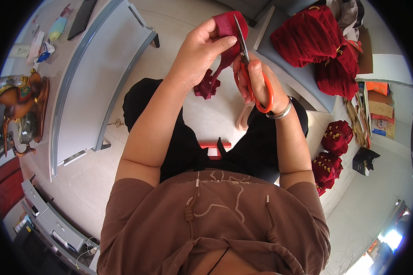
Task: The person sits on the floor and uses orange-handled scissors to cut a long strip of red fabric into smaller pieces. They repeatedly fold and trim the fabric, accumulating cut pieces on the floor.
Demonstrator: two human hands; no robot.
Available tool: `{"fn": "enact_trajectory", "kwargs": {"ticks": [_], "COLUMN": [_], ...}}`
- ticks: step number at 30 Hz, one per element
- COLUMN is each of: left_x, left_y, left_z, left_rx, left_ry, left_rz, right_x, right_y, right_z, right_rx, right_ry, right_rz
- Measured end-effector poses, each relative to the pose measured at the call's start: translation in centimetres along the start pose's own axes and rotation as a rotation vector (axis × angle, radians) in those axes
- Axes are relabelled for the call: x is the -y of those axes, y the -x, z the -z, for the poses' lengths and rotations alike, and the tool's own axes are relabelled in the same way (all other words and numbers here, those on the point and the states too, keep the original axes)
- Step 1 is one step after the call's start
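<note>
My left hand (206, 51) pinches a strip of dark red ribbon or cloth (230, 24) between thumb and fingers, out in front of me. The ribbon loops over at the top, and a tail runs down toward a crumpled dark red bundle (208, 86) low between my knees. In my right hand (261, 80) is a pair of scissors (266, 92) with orange handles. Their metal blades point up and lie against the ribbon's right part, close to my left thumb. The blades look nearly closed; whether cloth is between them I cannot tell.
Dark red velvet bundles (306, 36) with yellow ties lie on a grey seat at the upper right. More red bundles (336, 137) sit on the floor to the right. A desk (89, 68) with a horse figurine (20, 99) stands on the left. Cardboard pieces (359, 113) lean at the far right.
</note>
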State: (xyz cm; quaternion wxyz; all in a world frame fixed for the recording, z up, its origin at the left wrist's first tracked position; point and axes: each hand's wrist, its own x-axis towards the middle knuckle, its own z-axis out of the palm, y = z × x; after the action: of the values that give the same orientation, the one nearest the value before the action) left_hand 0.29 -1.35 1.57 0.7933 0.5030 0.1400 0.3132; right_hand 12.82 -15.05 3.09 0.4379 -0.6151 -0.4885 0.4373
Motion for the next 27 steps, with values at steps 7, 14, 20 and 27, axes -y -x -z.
{"fn": "enact_trajectory", "kwargs": {"ticks": [7,14,20,27], "left_x": [-0.06,-0.04,-0.13,-0.22], "left_y": [0.05,0.08,0.12,0.14], "left_z": [-0.03,0.07,0.1,0.11], "left_rx": [0.0,0.002,0.0,-0.003], "left_ry": [-0.007,-0.001,0.011,0.013], "left_rz": [-0.002,-0.006,0.003,0.007], "right_x": [0.37,0.36,0.11,-0.11], "right_y": [0.23,0.3,0.22,0.09], "right_z": [-0.24,-0.31,-0.3,-0.23], "right_rx": [-0.024,-0.038,-0.04,-0.041], "right_ry": [0.014,0.003,-0.014,0.019], "right_rz": [0.007,-0.026,-0.019,-0.001]}}
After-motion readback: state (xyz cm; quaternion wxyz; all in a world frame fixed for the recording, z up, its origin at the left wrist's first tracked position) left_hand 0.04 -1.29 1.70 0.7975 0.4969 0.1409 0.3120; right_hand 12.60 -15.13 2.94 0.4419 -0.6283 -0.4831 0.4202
